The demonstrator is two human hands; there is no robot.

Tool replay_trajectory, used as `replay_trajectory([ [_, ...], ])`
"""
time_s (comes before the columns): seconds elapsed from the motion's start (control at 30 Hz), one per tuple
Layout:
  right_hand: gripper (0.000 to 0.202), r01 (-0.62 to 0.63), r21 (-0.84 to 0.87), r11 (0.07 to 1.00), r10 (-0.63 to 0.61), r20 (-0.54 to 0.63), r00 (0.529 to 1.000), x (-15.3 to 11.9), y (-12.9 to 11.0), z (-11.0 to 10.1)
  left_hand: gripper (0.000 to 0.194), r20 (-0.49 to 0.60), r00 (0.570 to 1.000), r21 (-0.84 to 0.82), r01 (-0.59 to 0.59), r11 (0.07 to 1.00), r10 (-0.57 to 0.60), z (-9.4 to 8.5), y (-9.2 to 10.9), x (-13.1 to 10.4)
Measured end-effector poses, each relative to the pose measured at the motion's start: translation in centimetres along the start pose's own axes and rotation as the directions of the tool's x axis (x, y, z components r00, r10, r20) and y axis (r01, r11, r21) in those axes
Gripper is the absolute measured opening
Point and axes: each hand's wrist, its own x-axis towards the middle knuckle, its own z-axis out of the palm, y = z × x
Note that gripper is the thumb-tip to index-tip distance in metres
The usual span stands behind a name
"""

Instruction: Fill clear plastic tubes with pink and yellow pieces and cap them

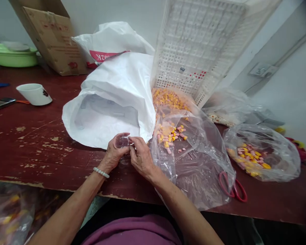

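Between my two hands, just in front of a white sack's mouth, is a small clear plastic piece (122, 142), perhaps a little box or cup. My left hand (114, 151) is wrapped round it, with a pale bead bracelet on the wrist. At its right edge the fingers of my right hand (142, 157) pinch together; what they grip is partly hidden. The white sack (112, 81) lies open toward me, with a few clear pieces inside. Right of my hands, a clear plastic bag (193, 177) holds many small yellow-capped pink pieces (170, 136).
A white plastic crate (193, 44) leans at the back. Red scissors (232, 187) lie on the bag's right edge. Another clear bag (283, 160) holds more yellow and pink pieces. Leftward are a white cup (35, 94), a phone (1, 104), a cardboard box (56, 41) and a green basin (12, 58).
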Motion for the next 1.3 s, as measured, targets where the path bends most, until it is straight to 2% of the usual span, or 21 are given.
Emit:
replay_trajectory([
  [0.07,0.031,0.024,-0.055,0.998,-0.027,-0.056,0.998,0.0,0.8,-2.9,0.055,0.0,0.998,-0.066,0.056,0.996,-0.056,0.2,0.3,-0.3],
  [0.13,0.028,-0.078,-0.195,0.978,0.052,-0.131,0.99,0.2,3.0,-6.5,0.056,0.006,0.995,-0.104,0.102,0.989,-0.102,0.0,0.9,-0.7],
  [0.17,0.029,-0.189,-0.298,0.936,0.138,-0.184,0.973,0.3,4.7,-8.4,0.057,0.007,0.994,-0.11,0.114,0.987,-0.113,-0.1,1.1,-0.9],
  [0.2,0.032,-0.302,-0.431,0.85,0.235,-0.202,0.951,0.3,6.6,-10.1,0.057,0.004,0.993,-0.111,0.116,0.987,-0.116,-0.3,1.3,-1.0],
  [0.23,0.034,-0.369,-0.568,0.736,0.323,-0.185,0.928,0.4,8.6,-11.6,0.057,0.005,0.993,-0.109,0.116,0.987,-0.117,-0.4,1.4,-1.2],
  [0.27,0.033,-0.387,-0.609,0.692,0.357,-0.178,0.917,0.5,10.6,-12.8,0.056,0.009,0.993,-0.102,0.116,0.988,-0.116,-0.5,1.4,-1.3],
  [0.37,0.033,-0.389,-0.687,0.613,0.401,-0.154,0.903,0.5,15.3,-14.7,0.055,0.057,0.992,-0.046,0.114,0.992,-0.112,-0.3,1.1,-1.6],
  [0.43,0.032,-0.395,-0.727,0.561,0.424,-0.157,0.892,0.4,17.0,-15.1,0.054,0.117,0.987,0.014,0.11,0.994,-0.111,0.2,1.0,-1.8],
  [0.5,0.031,-0.399,-0.759,0.514,0.443,-0.162,0.882,0.2,17.5,-15.1,0.053,0.183,0.977,0.098,0.095,0.991,-0.111,0.8,1.1,-2.0],
  [0.67,0.035,-0.371,-0.804,0.464,0.459,-0.14,0.877,-1.2,16.5,-14.7,0.044,0.291,0.954,0.306,-0.019,0.952,-0.075,2.8,1.5,-2.8],
  [0.8,0.032,-0.283,-0.846,0.453,0.449,-0.058,0.892,-2.5,15.9,-14.6,0.036,0.305,0.952,0.304,-0.092,0.948,-0.006,3.8,0.6,-3.4],
  [0.9,0.03,-0.226,-0.861,0.456,0.413,-0.021,0.911,-2.9,15.7,-14.7,0.038,0.315,0.949,0.331,-0.102,0.938,-0.008,3.9,0.2,-3.7],
  [1.0,0.031,-0.291,-0.777,0.558,0.354,-0.094,0.93,-3.2,14.2,-14.6,0.041,0.322,0.947,0.377,-0.12,0.918,-0.009,3.7,0.4,-4.0],
  [1.07,0.033,-0.356,-0.613,0.705,0.328,-0.163,0.931,-3.4,11.7,-14.2,0.042,0.331,0.943,0.387,-0.118,0.914,-0.018,3.6,0.5,-4.1],
  [1.1,0.033,-0.359,-0.502,0.787,0.325,-0.157,0.932,-3.5,10.0,-13.9,0.042,0.337,0.941,0.387,-0.117,0.915,-0.022,3.6,0.4,-4.2],
  [1.13,0.032,-0.339,-0.384,0.859,0.318,-0.119,0.941,-3.5,8.2,-13.5,0.042,0.346,0.938,0.384,-0.118,0.916,-0.024,3.7,0.4,-4.2],
  [1.2,0.026,-0.246,-0.218,0.945,0.265,0.062,0.962,-3.5,4.7,-12.6,0.042,0.368,0.93,0.374,-0.139,0.917,-0.01,3.9,0.2,-4.4],
  [1.3,0.019,-0.124,-0.21,0.97,0.18,0.272,0.945,-3.2,1.3,-10.9,0.042,0.409,0.912,0.358,-0.198,0.913,0.037,4.4,0.0,-4.6],
])
